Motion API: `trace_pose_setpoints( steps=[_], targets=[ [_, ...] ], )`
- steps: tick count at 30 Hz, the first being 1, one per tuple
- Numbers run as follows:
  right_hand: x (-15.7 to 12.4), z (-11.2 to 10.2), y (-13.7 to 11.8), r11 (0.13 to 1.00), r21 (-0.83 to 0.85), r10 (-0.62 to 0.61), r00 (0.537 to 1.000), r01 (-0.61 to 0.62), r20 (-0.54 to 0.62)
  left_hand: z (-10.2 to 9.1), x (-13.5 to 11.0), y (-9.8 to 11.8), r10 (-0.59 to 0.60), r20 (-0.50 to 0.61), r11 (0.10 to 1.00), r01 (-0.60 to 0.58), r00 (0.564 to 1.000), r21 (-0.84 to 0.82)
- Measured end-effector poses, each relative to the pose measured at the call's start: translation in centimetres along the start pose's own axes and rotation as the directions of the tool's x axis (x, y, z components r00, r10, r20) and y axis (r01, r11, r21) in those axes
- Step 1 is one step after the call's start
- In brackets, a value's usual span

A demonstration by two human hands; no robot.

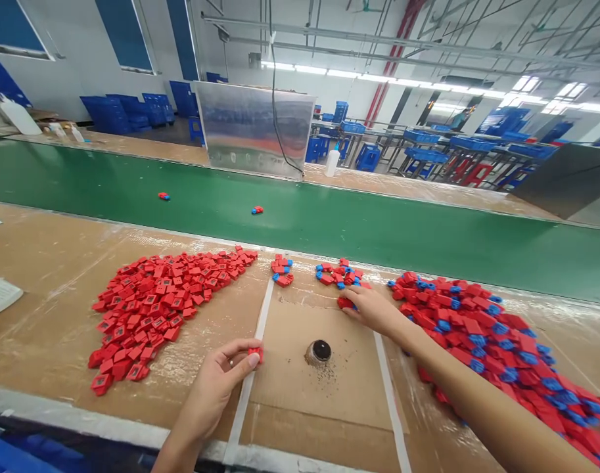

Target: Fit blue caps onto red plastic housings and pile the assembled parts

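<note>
Between the thumb and fingers of my left hand [219,378] is a small red plastic block [256,353], held low over the cardboard's left edge. My right hand [371,309] reaches to the cardboard's far edge, its fingers closed on a red-and-blue plastic piece [346,303] that they partly cover. Just beyond those fingers lies a small cluster of red-and-blue pieces [329,277]. Another little group [281,270] sits to its left. A dark round hole with a raised rim [321,351] lies between my hands, with crumbs around it.
A heap of red blocks [154,295] spreads at left, and a larger heap of red-and-blue pieces [482,335] at right. Behind runs a green conveyor belt [378,226] carrying two small pieces. A metal panel [257,128] and a white bottle [332,161] stand beyond it.
</note>
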State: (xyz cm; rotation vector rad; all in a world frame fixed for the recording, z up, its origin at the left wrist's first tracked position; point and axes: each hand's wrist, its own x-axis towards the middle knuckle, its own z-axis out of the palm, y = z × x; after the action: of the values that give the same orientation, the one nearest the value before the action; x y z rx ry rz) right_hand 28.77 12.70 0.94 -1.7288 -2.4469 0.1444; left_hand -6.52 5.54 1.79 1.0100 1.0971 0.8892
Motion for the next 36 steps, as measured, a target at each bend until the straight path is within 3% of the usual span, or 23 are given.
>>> trace_pose_setpoints(
  steps=[6, 12, 18, 24, 31, 36],
  targets=[
    [-3.0, -1.8, -2.4, 0.992, 0.101, 0.079, 0.996, -0.075, -0.038, 1.9, -0.4, -0.7, 0.035, 0.080, 0.999, -0.035, 0.996, -0.007],
    [-8.1, -3.4, -6.9, 0.879, 0.475, 0.010, 0.997, 0.030, -0.082, 3.3, -0.2, -1.5, -0.005, 0.137, 0.999, -0.002, 0.991, 0.049],
    [-8.7, -2.2, -8.3, 0.921, 0.390, 0.021, 0.994, 0.023, -0.108, 3.8, -0.1, -1.3, -0.016, 0.157, 1.000, 0.016, 0.987, 0.004],
    [-8.0, -2.2, -9.3, 0.947, 0.308, -0.045, 0.989, 0.087, -0.141, 3.9, -0.7, -2.7, 0.006, 0.205, 0.997, 0.011, 0.979, -0.081],
    [-7.9, -2.2, -9.8, 0.953, 0.271, -0.102, 0.985, 0.136, -0.137, 5.6, -1.5, -4.0, -0.023, 0.259, 0.986, 0.064, 0.966, -0.152],
    [-7.9, -2.8, -9.9, 0.949, 0.297, -0.057, 0.982, 0.110, -0.180, 6.6, -1.4, -4.5, 0.012, 0.235, 0.981, 0.034, 0.972, -0.189]
  ],
)
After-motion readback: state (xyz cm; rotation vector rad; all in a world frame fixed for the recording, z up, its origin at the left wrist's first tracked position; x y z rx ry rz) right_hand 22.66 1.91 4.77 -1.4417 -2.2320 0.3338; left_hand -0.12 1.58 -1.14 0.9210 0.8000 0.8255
